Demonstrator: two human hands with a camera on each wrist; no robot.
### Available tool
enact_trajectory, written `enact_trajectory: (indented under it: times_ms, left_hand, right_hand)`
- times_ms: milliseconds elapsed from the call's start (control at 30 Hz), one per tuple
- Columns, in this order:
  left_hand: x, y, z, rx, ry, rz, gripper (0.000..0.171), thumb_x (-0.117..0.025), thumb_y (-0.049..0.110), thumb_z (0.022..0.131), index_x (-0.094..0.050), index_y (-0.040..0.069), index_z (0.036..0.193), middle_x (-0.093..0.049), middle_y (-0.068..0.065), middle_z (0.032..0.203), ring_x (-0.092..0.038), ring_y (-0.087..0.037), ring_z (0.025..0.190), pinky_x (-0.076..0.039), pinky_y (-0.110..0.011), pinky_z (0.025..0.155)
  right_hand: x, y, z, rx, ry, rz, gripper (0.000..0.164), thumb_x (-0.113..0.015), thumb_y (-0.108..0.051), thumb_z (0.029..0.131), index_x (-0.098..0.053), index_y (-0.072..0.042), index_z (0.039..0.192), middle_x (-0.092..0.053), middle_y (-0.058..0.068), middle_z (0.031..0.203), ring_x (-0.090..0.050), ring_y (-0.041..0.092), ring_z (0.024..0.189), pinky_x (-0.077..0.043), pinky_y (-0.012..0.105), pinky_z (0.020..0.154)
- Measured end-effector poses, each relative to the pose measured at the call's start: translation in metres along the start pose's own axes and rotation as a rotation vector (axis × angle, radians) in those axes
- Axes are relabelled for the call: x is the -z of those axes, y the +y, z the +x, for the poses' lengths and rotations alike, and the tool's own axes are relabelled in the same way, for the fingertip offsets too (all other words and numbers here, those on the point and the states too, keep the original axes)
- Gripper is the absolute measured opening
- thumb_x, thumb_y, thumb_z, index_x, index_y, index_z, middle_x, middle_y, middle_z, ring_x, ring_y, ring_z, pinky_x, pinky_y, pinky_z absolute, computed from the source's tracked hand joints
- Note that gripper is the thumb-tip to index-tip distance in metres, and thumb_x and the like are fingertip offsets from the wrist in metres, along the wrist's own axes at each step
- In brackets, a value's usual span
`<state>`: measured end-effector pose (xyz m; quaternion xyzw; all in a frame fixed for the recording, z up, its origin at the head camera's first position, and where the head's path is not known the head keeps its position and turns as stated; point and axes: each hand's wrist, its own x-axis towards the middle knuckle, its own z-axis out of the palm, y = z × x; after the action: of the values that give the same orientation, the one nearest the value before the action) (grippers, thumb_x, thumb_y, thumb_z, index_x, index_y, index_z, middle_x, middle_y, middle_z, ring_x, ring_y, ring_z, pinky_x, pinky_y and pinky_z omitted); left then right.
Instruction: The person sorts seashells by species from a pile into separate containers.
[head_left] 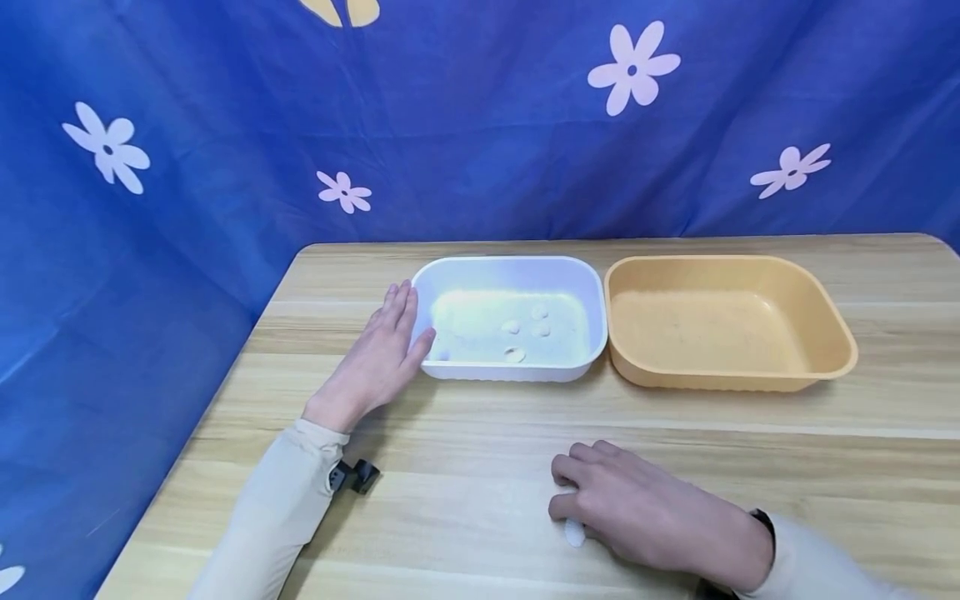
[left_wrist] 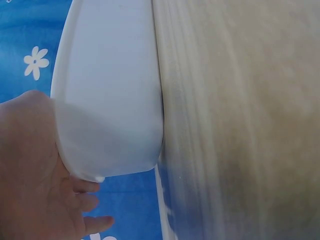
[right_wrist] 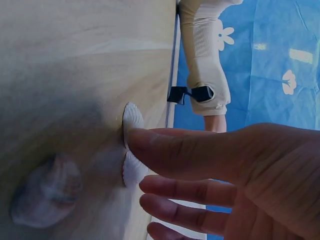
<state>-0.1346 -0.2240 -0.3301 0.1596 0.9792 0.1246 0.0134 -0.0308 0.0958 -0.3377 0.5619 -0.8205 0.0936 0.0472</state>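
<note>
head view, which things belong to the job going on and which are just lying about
Likely the job:
ridged white shell at the right hand
white tub, touched by the left hand
small pale pieces inside it

Likely just there:
blue flowered cloth
black device at the left wrist
orange tub, untouched, though it may be needed

Blue cloth backdrop (head_left: 480,167), creased, printed with white flowers (head_left: 643,87), behind pale wood-grain table (head_left: 450,492)

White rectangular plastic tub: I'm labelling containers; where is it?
Head view: the white tub is left of the orange rectangular plastic tub, touching the left hand.
</note>
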Motion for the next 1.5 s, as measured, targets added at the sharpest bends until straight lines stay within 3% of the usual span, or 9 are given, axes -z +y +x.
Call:
enact_trajectory:
  times_ms: [267, 567, 833, 1133, 1500]
  left_hand:
    - [0.001, 0.001, 0.000, 0.003, 0.000, -0.007, 0.072, -0.022, 0.045, 0.104, -0.006, -0.007, 0.151, 0.002, -0.021, 0.159, 0.004, -0.035, 0.146, -0.009, -0.051, 0.119]
    - [0.001, 0.001, 0.000, 0.001, 0.005, -0.013, 0.070, -0.023, 0.043, 0.105, -0.007, -0.009, 0.150, 0.000, -0.022, 0.159, 0.002, -0.038, 0.146, -0.009, -0.052, 0.118]
    - [0.001, 0.002, -0.001, 0.004, 0.004, -0.008, 0.070, -0.023, 0.043, 0.105, -0.007, -0.009, 0.150, -0.001, -0.023, 0.159, 0.002, -0.038, 0.146, -0.010, -0.053, 0.118]
    - [0.000, 0.001, 0.000, 0.004, 0.016, -0.011, 0.071, -0.023, 0.043, 0.105, -0.008, -0.009, 0.150, -0.001, -0.023, 0.159, 0.001, -0.038, 0.146, -0.007, -0.050, 0.119]
    - [-0.001, 0.001, 0.000, 0.007, 0.011, -0.018, 0.071, -0.023, 0.044, 0.104, -0.007, -0.008, 0.151, 0.001, -0.021, 0.159, 0.003, -0.037, 0.146, -0.006, -0.049, 0.119]
  right_hand:
    - [-0.001, 0.001, 0.000, -0.049, -0.055, -0.035, 0.018, -0.073, -0.008, 0.074, -0.062, -0.022, 0.077, -0.041, -0.007, 0.076, -0.040, 0.011, 0.070, -0.039, 0.024, 0.064]
    - [0.000, 0.012, -0.004, -0.135, -0.135, 0.005, 0.032, -0.069, 0.005, 0.062, -0.059, -0.019, 0.079, -0.044, -0.008, 0.069, -0.049, 0.013, 0.065, -0.046, 0.028, 0.063]
    - [-0.001, 0.015, -0.002, -0.230, -0.170, 0.092, 0.019, -0.075, -0.014, 0.079, -0.056, -0.016, 0.078, -0.046, -0.008, 0.068, -0.050, 0.011, 0.060, -0.046, 0.030, 0.057]
    - [-0.005, 0.013, -0.003, -0.239, -0.113, 0.163, 0.026, -0.071, -0.005, 0.076, -0.049, -0.018, 0.077, -0.041, -0.011, 0.067, -0.046, 0.007, 0.055, -0.038, 0.024, 0.046]
    - [-0.004, 0.009, -0.001, -0.218, -0.076, 0.308, 0.022, -0.070, -0.006, 0.084, -0.057, -0.022, 0.077, -0.041, -0.015, 0.070, -0.041, -0.001, 0.060, -0.040, 0.017, 0.053]
